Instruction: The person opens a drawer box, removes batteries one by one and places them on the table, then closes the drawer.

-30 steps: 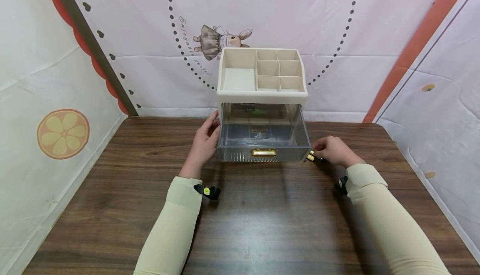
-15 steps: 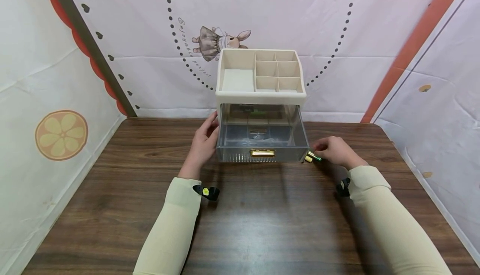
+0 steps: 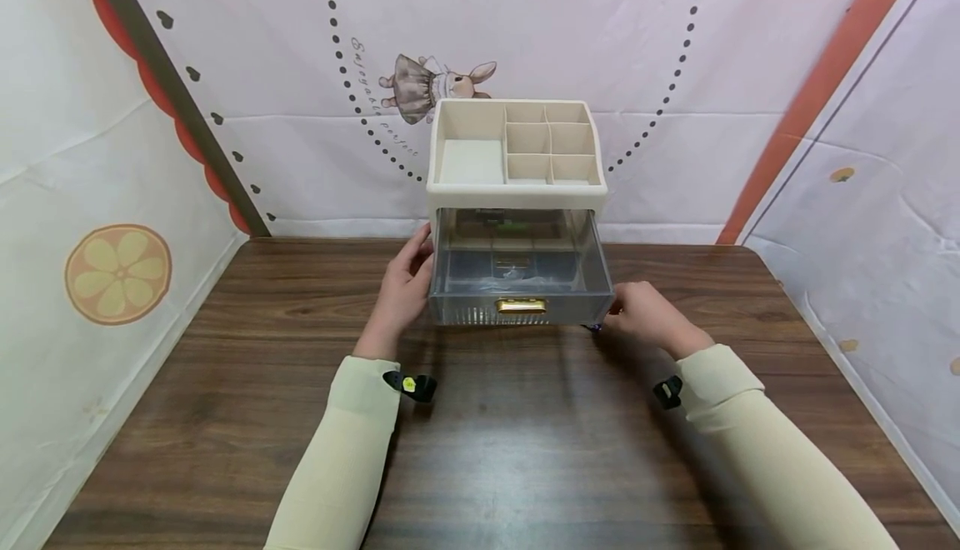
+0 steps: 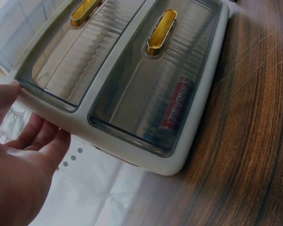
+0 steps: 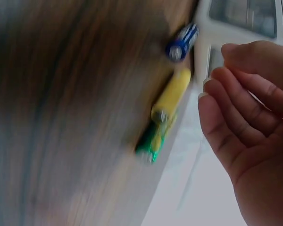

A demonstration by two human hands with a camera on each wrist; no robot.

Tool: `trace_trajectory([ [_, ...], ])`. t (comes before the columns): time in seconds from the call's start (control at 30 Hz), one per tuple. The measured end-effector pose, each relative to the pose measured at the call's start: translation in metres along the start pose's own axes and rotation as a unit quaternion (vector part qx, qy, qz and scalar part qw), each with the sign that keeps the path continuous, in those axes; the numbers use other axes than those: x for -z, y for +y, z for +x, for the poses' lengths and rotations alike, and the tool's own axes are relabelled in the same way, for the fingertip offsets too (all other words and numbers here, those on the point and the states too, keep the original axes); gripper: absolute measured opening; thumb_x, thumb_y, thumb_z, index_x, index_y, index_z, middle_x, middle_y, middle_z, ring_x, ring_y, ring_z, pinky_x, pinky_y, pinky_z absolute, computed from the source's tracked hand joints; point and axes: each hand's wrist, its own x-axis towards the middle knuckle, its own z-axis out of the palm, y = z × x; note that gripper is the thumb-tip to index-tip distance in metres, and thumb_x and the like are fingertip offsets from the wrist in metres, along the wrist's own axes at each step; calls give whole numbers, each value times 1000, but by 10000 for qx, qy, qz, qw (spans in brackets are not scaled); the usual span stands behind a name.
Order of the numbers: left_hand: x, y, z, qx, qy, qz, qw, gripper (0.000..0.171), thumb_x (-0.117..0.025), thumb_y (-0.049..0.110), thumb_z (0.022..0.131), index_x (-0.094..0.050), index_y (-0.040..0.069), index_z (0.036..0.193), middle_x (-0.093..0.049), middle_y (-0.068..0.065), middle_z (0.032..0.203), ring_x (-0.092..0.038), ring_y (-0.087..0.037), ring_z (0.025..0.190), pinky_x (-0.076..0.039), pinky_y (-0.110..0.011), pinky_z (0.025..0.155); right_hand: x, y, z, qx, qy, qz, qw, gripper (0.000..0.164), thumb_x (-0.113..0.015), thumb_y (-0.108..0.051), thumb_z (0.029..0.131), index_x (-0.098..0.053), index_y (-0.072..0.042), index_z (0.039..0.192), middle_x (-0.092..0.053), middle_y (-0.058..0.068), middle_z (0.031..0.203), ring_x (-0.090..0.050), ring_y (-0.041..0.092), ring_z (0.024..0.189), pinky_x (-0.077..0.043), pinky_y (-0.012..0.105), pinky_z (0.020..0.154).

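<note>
A cream desk organizer (image 3: 517,197) stands at the back of the table, its clear upper drawer (image 3: 522,308) pulled out. My left hand (image 3: 402,296) touches the organizer's left side, thumb at the front edge in the left wrist view. Through a lower drawer front there, a red battery (image 4: 177,103) shows. My right hand (image 3: 643,314) is by the drawer's front right corner, fingers loosely bent, nothing visible in them. Beside it in the right wrist view lie a blue battery (image 5: 182,43), a yellow battery (image 5: 171,96) and a green battery (image 5: 150,143) on the table, somewhat blurred.
The organizer's top has a large compartment (image 3: 471,161) and several small ones. A patterned cloth (image 3: 300,58) hangs close behind it. Bare brown wooden table (image 3: 480,442) lies in front, and the drawer overhangs part of it.
My right hand has moved left toward the drawer's front corner from over the green and yellow batteries, which it now hides in the head view. My left hand stays at the organizer's side.
</note>
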Motion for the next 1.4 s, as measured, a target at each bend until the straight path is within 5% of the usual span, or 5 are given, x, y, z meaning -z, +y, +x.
trace_trajectory([
  [0.37, -2, -1, -1, -63, 37, 16, 10000, 51, -46, 18, 103, -31, 12, 152, -54, -22, 133, -55, -34, 115, -46, -45, 94, -28, -14, 0, 348, 3, 113, 9993, 46, -73, -5, 82, -61, 3, 125, -63, 24, 121, -60, 39, 112, -49, 54, 90],
  [0.6, -2, 2, 0, -63, 81, 56, 9999, 51, -46, 17, 103, -32, 13, 152, -54, -21, 133, -55, -33, 116, -46, -46, 95, -24, -8, -4, 292, 152, -315, 9990, 28, -72, -4, 83, -69, -1, 110, -72, 12, 92, -65, 22, 80, -49, 38, 66],
  [0.77, -1, -1, 1, -137, 47, 59, 9999, 51, -45, 16, 104, -31, 12, 153, -55, -23, 131, -55, -34, 112, -46, -44, 92, -19, -7, -7, 108, 104, -424, 9990, 17, -68, -3, 87, -68, -2, 104, -59, 2, 63, -47, 13, 56, -37, 31, 54],
  [1.1, 0, -3, 2, -223, 23, -5, 9997, 51, -46, 18, 103, -32, 13, 152, -55, -22, 130, -56, -33, 112, -47, -43, 91, -23, -7, -5, 421, 756, -682, 9939, 14, -65, -7, 91, -70, -2, 103, -66, 7, 69, -52, 13, 56, -39, 31, 52],
  [1.4, 0, -3, 1, -217, 38, -48, 9997, 51, -46, 18, 103, -32, 13, 152, -55, -23, 129, -55, -34, 112, -46, -45, 92, -26, -9, -5, 317, 693, -732, 9944, 15, -65, -7, 90, -69, -1, 103, -61, 5, 62, -49, 14, 53, -38, 32, 52],
])
